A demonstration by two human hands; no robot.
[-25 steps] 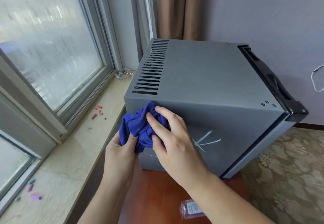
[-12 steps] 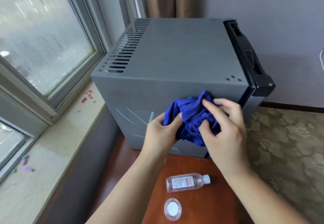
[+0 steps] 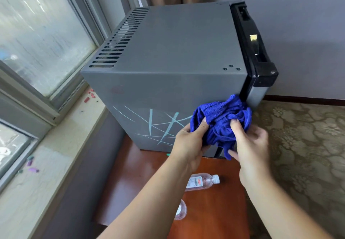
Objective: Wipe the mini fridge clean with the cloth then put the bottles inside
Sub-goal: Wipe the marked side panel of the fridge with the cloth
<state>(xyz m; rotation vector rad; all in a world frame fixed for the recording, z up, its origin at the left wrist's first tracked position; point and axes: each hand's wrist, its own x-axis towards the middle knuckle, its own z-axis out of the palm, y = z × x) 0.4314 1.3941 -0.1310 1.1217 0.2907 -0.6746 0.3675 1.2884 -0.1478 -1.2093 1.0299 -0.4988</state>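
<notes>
A grey mini fridge stands on a reddish wooden table, its black door on the right and closed. Pale blue chalk-like lines cross the lower part of its near side. A bunched blue cloth is held against that side's lower right corner. My left hand grips the cloth's left part and my right hand pinches its right part. One clear bottle lies on the table below my arms. A second bottle shows partly behind my left forearm.
A window and pale stone sill with small coloured bits run along the left. A grey wall is behind the fridge. Patterned carpet covers the floor on the right.
Both hands have carried the cloth from the left of the fridge's near side to its lower right corner. The chalk-like lines are now uncovered, and the view has shifted.
</notes>
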